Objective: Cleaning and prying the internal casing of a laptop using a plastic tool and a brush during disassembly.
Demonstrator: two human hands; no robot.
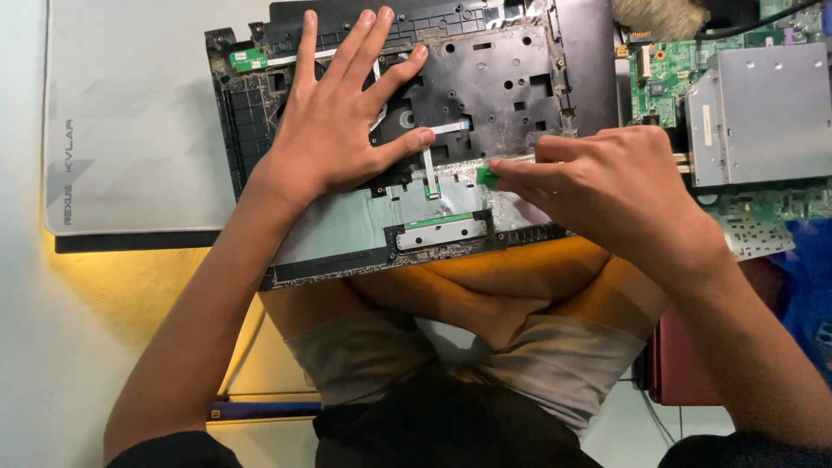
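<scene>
1. Currently: laptop shell (485, 69), inner side up, lies across the person's lap, its far edge over a pale mat (130, 113). A small green tab (487, 177) sits at the shell's lower right, just beside a foil-covered patch (511, 204).
2. Step in hand, by my judgement: working that green piece loose from, or into, the shell while the shell is held still. Which of the two cannot be told.
3. Next move likely calls for a small, steady pull or push along the tab; the thin white ribbon cable (431, 169) nearby looks easy to crease or tear.
4. Right hand (607, 186): fingers curled, thumb and forefinger closed in a pinch on the green tab.
5. Left hand (347, 113): flat, fingers spread wide, palm pressed on the dark upper part of the shell; thumb tip rests near the ribbon cable. It grips nothing.
6. Surroundings: a green circuit board (672, 74) with a grey metal drive (763, 113) lies to the right, near the shell. A long touchpad board (446, 230) sits in the shell's near edge.
</scene>
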